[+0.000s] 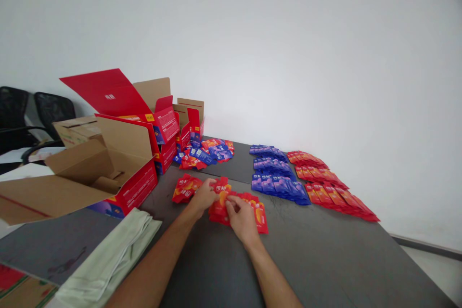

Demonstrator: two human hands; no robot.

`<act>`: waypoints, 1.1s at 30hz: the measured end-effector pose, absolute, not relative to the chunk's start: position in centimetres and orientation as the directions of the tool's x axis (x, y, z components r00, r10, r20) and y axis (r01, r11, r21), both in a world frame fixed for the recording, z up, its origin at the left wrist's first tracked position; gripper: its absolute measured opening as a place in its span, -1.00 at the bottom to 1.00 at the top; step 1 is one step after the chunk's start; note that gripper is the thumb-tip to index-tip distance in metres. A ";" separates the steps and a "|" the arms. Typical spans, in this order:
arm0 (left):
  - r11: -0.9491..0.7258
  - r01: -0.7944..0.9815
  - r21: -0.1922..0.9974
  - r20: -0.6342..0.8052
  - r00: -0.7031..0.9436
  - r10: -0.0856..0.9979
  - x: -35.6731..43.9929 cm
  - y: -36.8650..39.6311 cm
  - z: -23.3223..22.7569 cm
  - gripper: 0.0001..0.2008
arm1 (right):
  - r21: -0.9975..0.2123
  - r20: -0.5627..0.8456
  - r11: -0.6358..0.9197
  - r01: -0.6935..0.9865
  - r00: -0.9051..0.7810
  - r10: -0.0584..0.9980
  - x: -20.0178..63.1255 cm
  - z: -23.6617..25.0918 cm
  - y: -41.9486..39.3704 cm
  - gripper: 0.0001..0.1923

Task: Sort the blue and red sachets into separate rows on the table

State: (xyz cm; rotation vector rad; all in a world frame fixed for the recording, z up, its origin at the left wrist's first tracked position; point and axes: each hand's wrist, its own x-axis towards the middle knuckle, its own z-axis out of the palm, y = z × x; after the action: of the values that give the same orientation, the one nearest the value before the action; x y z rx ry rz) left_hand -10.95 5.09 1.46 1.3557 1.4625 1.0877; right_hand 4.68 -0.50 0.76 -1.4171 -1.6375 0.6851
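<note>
Here we are at the dark desk [299, 250], and both hands are busy on one red packet [222, 191], out in the middle, well in from the edges. The left hand [206, 197] grips its left side; the right hand [241, 216] has it pinched between thumb and finger. Right beneath and beside that right hand, more red packets [262, 217] lie overlapped, and just left of the left hand sits a small red pile [185, 187].

Look towards the far right edge: blue rows [277, 184] lined up neatly, and outside them, nearest that edge, red rows [334, 196], all fanned and overlapping! At the far end, by the wall, a loose heap [218, 150] mixes blue and red. Over on the left side, an open box [140, 187] spreads its flaps, with a folded pale green cloth [108, 257] at the near left.
</note>
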 end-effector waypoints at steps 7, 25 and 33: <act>-0.110 0.653 0.749 0.089 0.065 0.994 -12.5 5.1 0.4 -0.51 | -0.454 0.336 0.294 0.841 -0.144 0.931 7.6 1.5 -0.8 -0.59; -0.443 0.853 0.277 0.042 0.450 0.892 -9.7 -0.5 -2.3 -0.38 | -0.271 -0.037 0.136 0.953 -0.151 0.988 9.3 -0.4 -4.5 -0.39; -0.461 0.850 0.257 0.081 0.456 0.886 -6.5 -2.4 -1.9 -0.39 | -0.278 -0.019 0.133 0.951 -0.144 0.989 12.4 -0.6 -6.1 -0.38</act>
State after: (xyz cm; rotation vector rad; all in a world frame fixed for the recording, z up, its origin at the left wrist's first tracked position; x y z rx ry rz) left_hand -6.50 -2.41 -1.86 2.5230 1.5211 0.3025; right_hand 12.37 -6.15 -0.63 -1.9349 -2.2303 0.3355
